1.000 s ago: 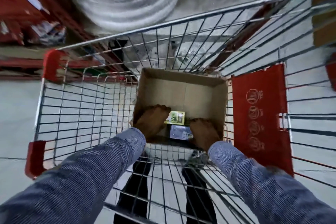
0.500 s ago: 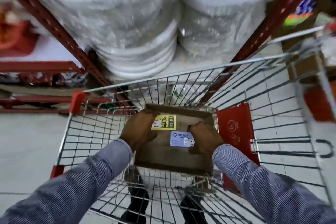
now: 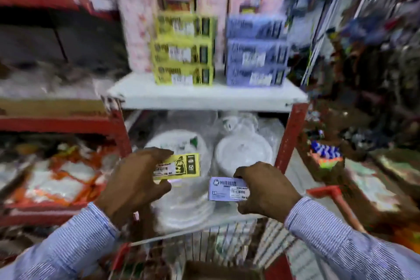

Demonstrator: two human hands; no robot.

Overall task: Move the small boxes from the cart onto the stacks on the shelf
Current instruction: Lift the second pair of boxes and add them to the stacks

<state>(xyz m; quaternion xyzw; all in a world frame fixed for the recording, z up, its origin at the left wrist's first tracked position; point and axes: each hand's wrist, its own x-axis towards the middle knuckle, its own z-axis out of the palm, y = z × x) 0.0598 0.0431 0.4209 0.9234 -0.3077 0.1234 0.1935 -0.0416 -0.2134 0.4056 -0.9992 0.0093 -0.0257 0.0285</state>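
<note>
My left hand (image 3: 134, 179) grips a small yellow box (image 3: 181, 167), held up in front of me. My right hand (image 3: 268, 188) grips a small lavender box (image 3: 227, 190) at about the same height. Both are raised above the wire cart (image 3: 204, 241), whose front rim shows at the bottom. On the white shelf (image 3: 204, 98) ahead stands a stack of three yellow boxes (image 3: 184, 52) on the left and a stack of three lavender boxes (image 3: 256, 52) on the right. The view is blurred by motion.
Below the white shelf lie wrapped stacks of white plates (image 3: 243, 154) between red rack posts (image 3: 291, 134). Pink packages (image 3: 136, 18) stand behind and left of the stacks. A brown carton (image 3: 204, 270) sits in the cart. Cluttered goods fill both sides.
Both hands have lifted out of the carton in the cart, each with a small box. My view has swung up from the cart to the shelf with the stacks.
</note>
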